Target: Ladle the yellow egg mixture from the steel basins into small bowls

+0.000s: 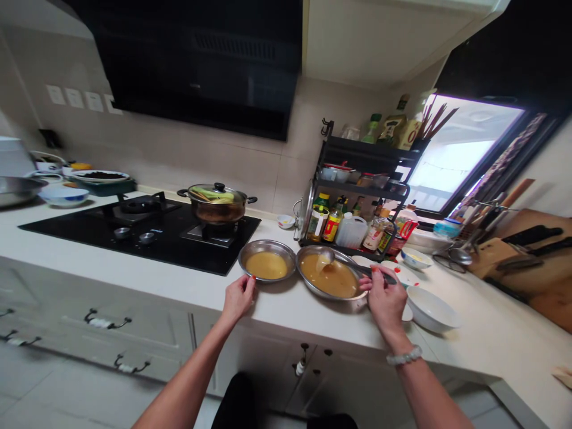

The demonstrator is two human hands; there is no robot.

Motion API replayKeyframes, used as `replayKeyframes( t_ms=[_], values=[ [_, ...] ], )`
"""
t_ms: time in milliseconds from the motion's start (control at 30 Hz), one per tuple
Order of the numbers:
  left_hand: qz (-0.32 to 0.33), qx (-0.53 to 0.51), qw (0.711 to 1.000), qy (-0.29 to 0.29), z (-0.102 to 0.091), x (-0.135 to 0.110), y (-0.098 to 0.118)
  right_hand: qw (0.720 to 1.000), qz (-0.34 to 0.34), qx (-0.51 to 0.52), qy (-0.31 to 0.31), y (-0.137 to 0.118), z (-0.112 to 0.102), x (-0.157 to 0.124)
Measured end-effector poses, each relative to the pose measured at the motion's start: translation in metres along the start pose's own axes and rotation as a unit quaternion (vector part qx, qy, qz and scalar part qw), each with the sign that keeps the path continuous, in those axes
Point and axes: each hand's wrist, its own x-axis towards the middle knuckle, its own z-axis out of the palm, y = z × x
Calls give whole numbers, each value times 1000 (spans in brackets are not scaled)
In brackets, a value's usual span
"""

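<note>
Two shallow metal bowls stand side by side on the counter. Yellowish liquid covers the bottom of the left metal bowl point(268, 279), whose near-left rim is pinched by my left hand point(240, 296). In the right metal bowl point(305, 285) lies a browner liquid with small pale bits. My right hand point(388, 301) is closed around the dark handle of a ladle point(327, 256), its metal head over the right bowl's liquid, near the far side. Whether the head dips into the liquid I cannot tell. White dishes partly hide behind my right hand.
On the black gas hob point(156, 223) sits a lidded pot point(217, 204) with greens visible through the glass. A black rack point(364, 189) of bottles stands behind the bowls. A white bowl point(432, 310) is at right, near a knife block point(500, 262) and hanging utensils.
</note>
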Motion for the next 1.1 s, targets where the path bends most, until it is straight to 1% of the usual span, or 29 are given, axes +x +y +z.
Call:
replayKeyframes(
  t_ms=[67, 167, 233, 267, 333, 433, 500, 633, 767, 833, 967, 1033, 1100],
  values=[
    [0, 1, 1000, 1, 0, 0, 0, 995, -89, -45, -29, 1, -7, -4],
    [-1, 2, 1000, 3, 0, 0, 0, 966, -225, -102, -80, -4, -14, -9],
    [-1, 4, 1000, 2, 0, 0, 0, 948, -278, -116, -99, -10, -13, -13],
    [-1, 4, 1000, 2, 0, 0, 0, 947, -285, -109, -102, -13, -10, -16],
    [-2, 3, 1000, 1, 0, 0, 0, 959, -256, -66, -105, -18, 1, -22],
    [-3, 0, 1000, 0, 1, 0, -1, 982, -157, 22, -104, -21, 25, -35],
    [-3, -1, 1000, -1, 1, 0, 0, 984, -109, 53, -130, -20, 43, -43],
    [-1, -2, 1000, -3, 0, 0, 2, 978, -73, 44, -191, -16, 71, -54],
    [-7, -4, 1000, -8, 0, 0, 2, 975, -44, 34, -215, -11, 89, -60],
    [-10, -7, 1000, -11, 0, 0, 2, 977, -3, 39, -211, -8, 95, -62],
    [-4, -6, 1000, -8, 0, 0, 1, 980, 100, 71, -159, -2, 103, -59],
    [-3, -4, 1000, -7, 0, -1, 1, 977, 136, 94, -138, 1, 104, -56],
    [-4, -2, 1000, -7, -1, -1, 2, 972, 158, 115, -127, 2, 103, -53]
  ],
)
